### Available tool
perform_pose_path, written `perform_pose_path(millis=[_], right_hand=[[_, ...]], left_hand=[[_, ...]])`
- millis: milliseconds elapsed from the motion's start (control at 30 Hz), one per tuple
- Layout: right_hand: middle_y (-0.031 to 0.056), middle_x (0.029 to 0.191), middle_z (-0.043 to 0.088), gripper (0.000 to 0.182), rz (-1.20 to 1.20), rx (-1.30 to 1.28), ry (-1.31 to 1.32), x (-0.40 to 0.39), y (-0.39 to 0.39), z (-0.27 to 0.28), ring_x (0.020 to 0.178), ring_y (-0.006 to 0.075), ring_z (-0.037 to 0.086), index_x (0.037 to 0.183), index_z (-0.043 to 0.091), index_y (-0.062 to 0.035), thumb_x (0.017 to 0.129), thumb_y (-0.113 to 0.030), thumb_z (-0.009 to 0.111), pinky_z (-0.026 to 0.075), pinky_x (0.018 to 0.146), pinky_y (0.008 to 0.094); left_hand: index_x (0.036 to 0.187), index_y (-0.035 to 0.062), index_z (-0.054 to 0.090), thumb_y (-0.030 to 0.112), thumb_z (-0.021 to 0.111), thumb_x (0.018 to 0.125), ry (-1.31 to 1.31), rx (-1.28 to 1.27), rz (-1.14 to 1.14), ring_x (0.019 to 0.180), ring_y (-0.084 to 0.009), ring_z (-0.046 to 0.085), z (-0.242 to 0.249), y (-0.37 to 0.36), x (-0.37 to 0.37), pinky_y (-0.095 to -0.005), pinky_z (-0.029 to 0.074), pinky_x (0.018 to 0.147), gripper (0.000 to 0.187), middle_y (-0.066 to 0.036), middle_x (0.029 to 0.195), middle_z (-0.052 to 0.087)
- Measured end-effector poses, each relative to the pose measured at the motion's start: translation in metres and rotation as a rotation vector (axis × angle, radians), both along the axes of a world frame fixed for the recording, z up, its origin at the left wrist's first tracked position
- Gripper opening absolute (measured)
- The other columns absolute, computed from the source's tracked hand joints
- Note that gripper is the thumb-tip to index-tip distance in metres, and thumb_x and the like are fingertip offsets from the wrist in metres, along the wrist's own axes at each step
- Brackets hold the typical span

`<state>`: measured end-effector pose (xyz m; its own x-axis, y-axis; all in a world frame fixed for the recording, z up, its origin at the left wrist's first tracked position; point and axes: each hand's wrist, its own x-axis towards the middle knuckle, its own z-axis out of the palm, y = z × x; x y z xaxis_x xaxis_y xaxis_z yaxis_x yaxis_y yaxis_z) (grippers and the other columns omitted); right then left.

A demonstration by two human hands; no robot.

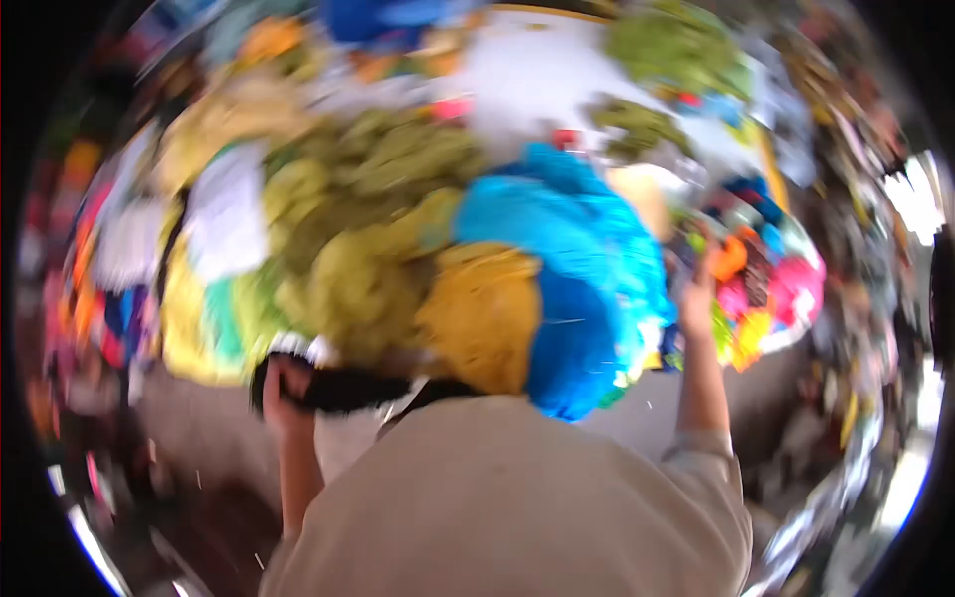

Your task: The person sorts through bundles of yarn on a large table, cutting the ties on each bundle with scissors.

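Note:
Motion blur softens the whole head view. On the left, my left hand (pixel 289 382) is closed around a long black cloth-like piece (pixel 358 390), which stretches right toward my body. My right hand (pixel 697 289) is raised at the right, beside a clear bag of small multicoloured pieces (pixel 756 289); blur hides how its fingers are placed. Between my hands lie a mustard-yellow fabric bundle (pixel 482 313) and a big shiny blue plastic bundle (pixel 587 289). Olive-green fabric (pixel 368 269) is heaped just beyond my left hand.
A white sheet-like item (pixel 227 211) lies on yellow and green fabric at the left. More olive fabric (pixel 681 50) sits at the far right of the white table (pixel 537 70). Blurred mixed items crowd both sides.

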<state>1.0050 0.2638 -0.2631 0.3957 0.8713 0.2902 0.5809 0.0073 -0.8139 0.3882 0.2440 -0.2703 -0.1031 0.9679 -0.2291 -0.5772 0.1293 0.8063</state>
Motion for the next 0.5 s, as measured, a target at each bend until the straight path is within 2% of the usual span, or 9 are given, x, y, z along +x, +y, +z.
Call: perform_pose_path(millis=[33, 100, 133, 167, 267, 300, 333, 367, 500], right_hand=[[0.0122, 0.126, 0.053, 0.076, 0.106, -0.027, 0.125, -0.045, -0.007, 0.037, 0.113, 0.0210, 0.056, 0.151, 0.030, -0.0093, 0.087, -0.004, 0.069, 0.047, 0.097, 0.0344], [0.0068, 0.107, 0.054, 0.081, 0.373, -0.170, 0.469, -0.108, -0.014, 0.078, 0.095, 0.0149, 0.056, 0.147, 0.034, 0.0021, 0.080, -0.015, 0.077, 0.047, 0.083, 0.0282], [0.0030, 0.100, 0.052, 0.081, 0.494, -0.173, 0.588, -0.142, -0.016, 0.085, 0.085, 0.0120, 0.052, 0.144, 0.036, 0.0048, 0.078, -0.016, 0.078, 0.043, 0.075, 0.0248], [0.0028, 0.100, 0.053, 0.081, 0.633, -0.095, 0.692, -0.168, -0.018, 0.074, 0.087, 0.0132, 0.052, 0.145, 0.038, 0.0010, 0.077, -0.018, 0.079, 0.043, 0.076, 0.0249], [0.0063, 0.116, 0.053, 0.072, 1.089, -0.001, 0.767, -0.263, -0.030, 0.091, 0.108, 0.0186, 0.050, 0.139, 0.041, -0.0060, 0.077, -0.016, 0.077, 0.038, 0.098, 0.0360], [0.0071, 0.116, 0.055, 0.067, 1.228, -0.016, 0.650, -0.278, -0.027, 0.082, 0.103, 0.0154, 0.053, 0.138, 0.043, -0.0050, 0.081, -0.015, 0.076, 0.043, 0.090, 0.0328], [0.0051, 0.107, 0.058, 0.057, 1.393, -0.523, 1.162, -0.319, -0.034, 0.092, 0.091, 0.0110, 0.056, 0.134, 0.049, -0.0037, 0.085, -0.017, 0.076, 0.045, 0.077, 0.0270], [0.0046, 0.091, 0.060, 0.068, 1.412, -0.308, 0.708, -0.338, -0.051, 0.110, 0.075, 0.0084, 0.055, 0.126, 0.056, 0.0000, 0.084, -0.049, 0.076, 0.041, 0.064, 0.0208], [0.0002, 0.082, 0.058, 0.061, 1.661, -0.537, 0.568, -0.403, -0.067, 0.136, 0.065, 0.0057, 0.052, 0.124, 0.057, -0.0011, 0.087, -0.045, 0.076, 0.041, 0.060, 0.0213]], left_hand=[[0.083, 0.0102, 0.048, 0.029, 0.050, 0.101, -0.105, 0.070, 0.014, 0.058, -0.0098, 0.036, 0.019, 0.000, -0.007, -0.0261, 0.030, 0.055, 0.026, 0.002, 0.065, 0.038], [0.117, 0.0003, 0.053, 0.044, 0.052, 0.099, -0.180, 0.237, 0.036, 0.086, -0.0197, 0.054, 0.060, -0.012, -0.019, -0.0320, 0.042, 0.079, 0.047, -0.007, 0.095, 0.058], [0.139, -0.0029, 0.043, 0.053, 0.048, 0.098, -0.212, 0.284, 0.108, 0.117, -0.0317, 0.055, 0.075, -0.022, -0.025, -0.0421, 0.040, 0.101, 0.069, -0.018, 0.129, 0.058], [0.151, -0.0023, 0.029, 0.059, 0.045, 0.097, -0.208, 0.412, 0.040, 0.140, -0.0375, 0.039, 0.107, -0.023, -0.014, -0.0496, 0.029, 0.115, 0.083, -0.024, 0.153, 0.037], [0.154, -0.0024, 0.019, 0.067, 0.050, 0.091, -0.392, 0.544, 0.078, 0.150, -0.0382, 0.020, 0.150, -0.043, -0.004, -0.0530, 0.018, 0.122, 0.099, -0.024, 0.161, 0.019], [0.153, -0.0028, 0.023, 0.068, 0.054, 0.089, -0.423, 0.570, 0.089, 0.149, -0.0393, 0.021, 0.158, -0.052, -0.006, -0.0541, 0.018, 0.121, 0.100, -0.025, 0.161, 0.020], [0.152, -0.0029, 0.028, 0.068, 0.055, 0.088, -0.550, 0.612, 0.092, 0.148, -0.0429, 0.021, 0.166, -0.071, -0.012, -0.0554, 0.018, 0.121, 0.099, -0.026, 0.160, 0.021], [0.151, -0.0028, 0.030, 0.067, 0.055, 0.088, -0.576, 0.628, 0.099, 0.147, -0.0451, 0.021, 0.167, -0.080, -0.016, -0.0562, 0.018, 0.121, 0.098, -0.026, 0.160, 0.022], [0.151, -0.0016, 0.031, 0.069, 0.053, 0.088, -0.563, 0.659, 0.195, 0.146, -0.0494, 0.022, 0.173, -0.115, -0.032, -0.0584, 0.018, 0.120, 0.097, -0.028, 0.158, 0.024]])
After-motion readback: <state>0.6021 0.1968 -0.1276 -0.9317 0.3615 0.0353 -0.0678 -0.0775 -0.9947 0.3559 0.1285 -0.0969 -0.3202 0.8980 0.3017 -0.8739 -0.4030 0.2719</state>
